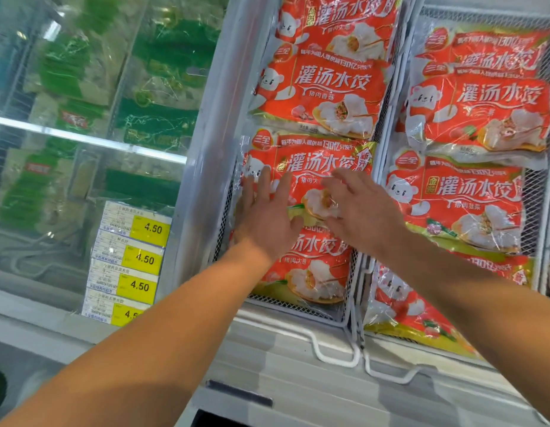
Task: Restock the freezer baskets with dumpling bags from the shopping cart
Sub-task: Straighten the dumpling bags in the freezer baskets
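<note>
Both your bare arms reach forward into the open freezer. Your left hand (265, 217) lies flat, fingers straight and spread, on a red dumpling bag (310, 167) in the left wire basket (349, 306). Your right hand (361, 211) hovers over the same bag, fingers relaxed and apart, gripping nothing. Glossy, crinkled plastic bags overlap in both white mesh baskets; the right basket (535, 192) holds more. Yellow price tags (150, 231) sit on the frosted glass lid (92, 140) to the left, green packs beneath it.
</note>
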